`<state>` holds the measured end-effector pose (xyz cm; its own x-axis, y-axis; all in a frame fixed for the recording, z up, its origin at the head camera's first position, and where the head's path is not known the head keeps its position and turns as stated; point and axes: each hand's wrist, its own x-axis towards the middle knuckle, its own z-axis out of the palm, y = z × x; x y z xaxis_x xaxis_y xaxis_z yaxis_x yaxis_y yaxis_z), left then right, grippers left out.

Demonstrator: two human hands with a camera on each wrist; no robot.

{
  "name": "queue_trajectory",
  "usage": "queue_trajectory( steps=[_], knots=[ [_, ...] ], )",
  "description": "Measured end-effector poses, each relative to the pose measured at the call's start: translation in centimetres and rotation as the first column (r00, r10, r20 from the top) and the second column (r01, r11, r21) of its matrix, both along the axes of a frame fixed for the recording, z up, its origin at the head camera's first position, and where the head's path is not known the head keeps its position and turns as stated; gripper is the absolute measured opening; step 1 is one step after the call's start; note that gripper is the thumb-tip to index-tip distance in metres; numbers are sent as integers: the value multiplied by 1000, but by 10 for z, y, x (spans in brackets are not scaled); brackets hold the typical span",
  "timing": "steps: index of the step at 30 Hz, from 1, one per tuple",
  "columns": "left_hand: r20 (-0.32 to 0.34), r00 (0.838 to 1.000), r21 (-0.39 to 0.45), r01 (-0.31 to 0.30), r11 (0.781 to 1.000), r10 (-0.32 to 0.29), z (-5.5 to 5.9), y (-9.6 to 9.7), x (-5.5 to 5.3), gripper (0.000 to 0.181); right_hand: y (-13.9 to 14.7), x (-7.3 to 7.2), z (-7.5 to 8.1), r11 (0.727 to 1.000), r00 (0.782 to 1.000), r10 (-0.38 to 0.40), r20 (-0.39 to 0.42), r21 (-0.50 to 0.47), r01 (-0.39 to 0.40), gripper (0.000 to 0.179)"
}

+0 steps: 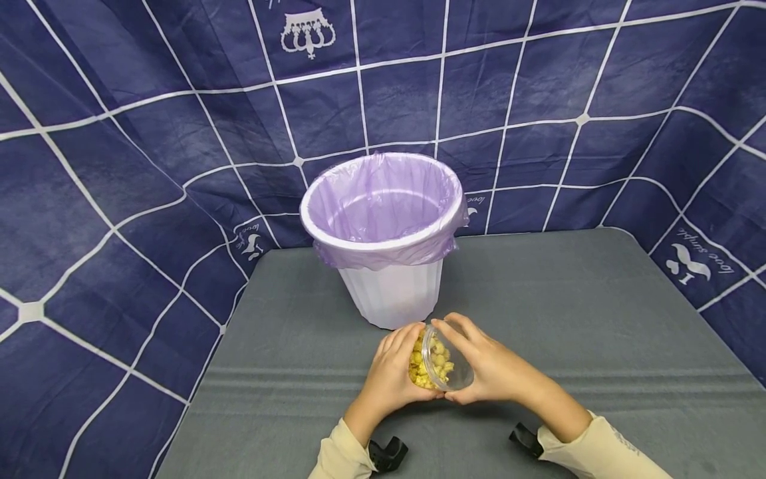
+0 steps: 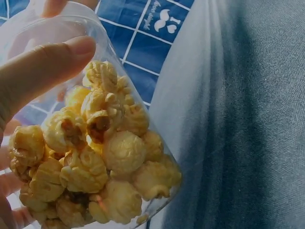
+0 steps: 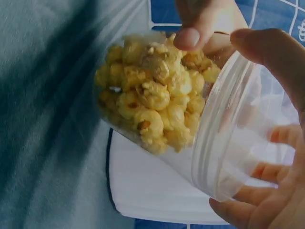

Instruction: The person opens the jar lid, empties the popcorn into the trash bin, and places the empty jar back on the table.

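A clear plastic jar of yellow popcorn [image 1: 421, 372] is held tilted on its side between both hands, over the grey table. My left hand [image 1: 390, 372] grips the jar's body, its thumb lying across the clear wall in the left wrist view. Golden popcorn [image 2: 97, 157] fills much of the jar there. My right hand [image 1: 492, 362] is curled round the clear lid [image 3: 224, 129] at the jar's mouth end, thumb and fingers spread about its edge. The lid's ridged rim sits against the mouth of the jar.
Behind the hands stands a white trash bin [image 1: 391, 293] lined with a purple bag [image 1: 383, 213] folded over its rim. The grey table [image 1: 287, 399] is bordered by blue, white-lined cloth [image 1: 395, 100]. Black wrist mounts [image 1: 389, 454] show below the sleeves.
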<state>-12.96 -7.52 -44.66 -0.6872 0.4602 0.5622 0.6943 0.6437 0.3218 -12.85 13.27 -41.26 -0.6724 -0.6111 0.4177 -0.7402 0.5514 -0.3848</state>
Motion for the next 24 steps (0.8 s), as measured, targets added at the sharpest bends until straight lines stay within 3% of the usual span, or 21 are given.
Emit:
queue_trajectory(
  steps=[3,6,11,15,20,24],
  knots=[
    [3,1000,-12,-15,1000,15,-2,0,0,102,2,1,2,999,999,-11,47,45,9,109],
    [-45,998,-25,-39,999,37,-4,1,-1,101,1,5,5,994,991,-84,99,75,77,110],
    [-130,990,-8,-61,998,59,-7,4,-5,100,-10,11,9,964,943,-264,201,58,258,103],
    [-139,988,7,-68,998,68,-7,5,-5,101,-16,12,10,942,912,-333,238,51,331,98],
    [-169,982,-7,-81,997,79,-7,5,-5,100,-16,9,7,946,922,-321,216,20,324,94],
    [-188,979,-23,-87,996,81,-6,5,-6,97,-13,6,3,961,948,-271,168,-6,276,94]
  ],
)
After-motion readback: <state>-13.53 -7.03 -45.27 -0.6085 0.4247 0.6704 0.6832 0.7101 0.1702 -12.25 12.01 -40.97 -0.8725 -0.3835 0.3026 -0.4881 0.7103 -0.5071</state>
